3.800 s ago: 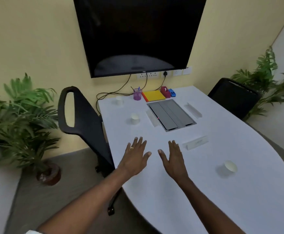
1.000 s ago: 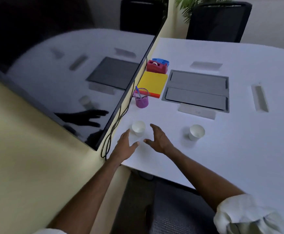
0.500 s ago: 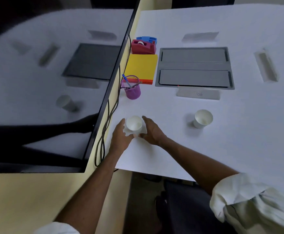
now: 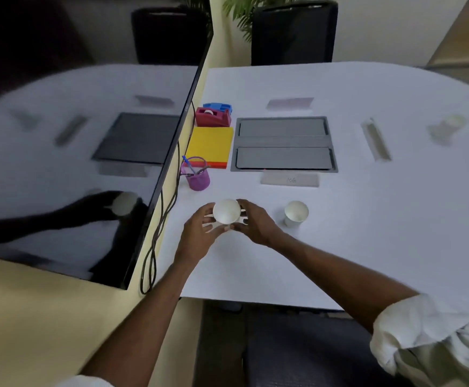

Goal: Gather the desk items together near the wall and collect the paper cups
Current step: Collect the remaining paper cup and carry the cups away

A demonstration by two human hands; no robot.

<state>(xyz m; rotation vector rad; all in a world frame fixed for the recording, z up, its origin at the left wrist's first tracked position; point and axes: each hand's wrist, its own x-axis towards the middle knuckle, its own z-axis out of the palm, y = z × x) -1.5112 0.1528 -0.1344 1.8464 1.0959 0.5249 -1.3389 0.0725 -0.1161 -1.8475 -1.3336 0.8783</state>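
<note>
A white paper cup (image 4: 225,211) is held between my left hand (image 4: 199,230) and my right hand (image 4: 255,223), just above the white table (image 4: 367,233). A second paper cup (image 4: 295,213) stands on the table right of my right hand. A third paper cup (image 4: 448,127), blurred, stands at the far right. Along the wall sit a purple pen holder (image 4: 197,174), a yellow notepad (image 4: 211,145), a red tape dispenser (image 4: 213,116) and a blue item (image 4: 218,106) behind it.
A large black screen (image 4: 88,149) hangs on the yellow wall at left, with cables (image 4: 157,233) dangling beside it. A grey hatch (image 4: 283,143) is set into the table. Black chairs (image 4: 293,34) stand at the far side and below me.
Both hands closed around the cup near the wall and raised it slightly off the table. The view has pulled back, bringing the far chairs into sight.
</note>
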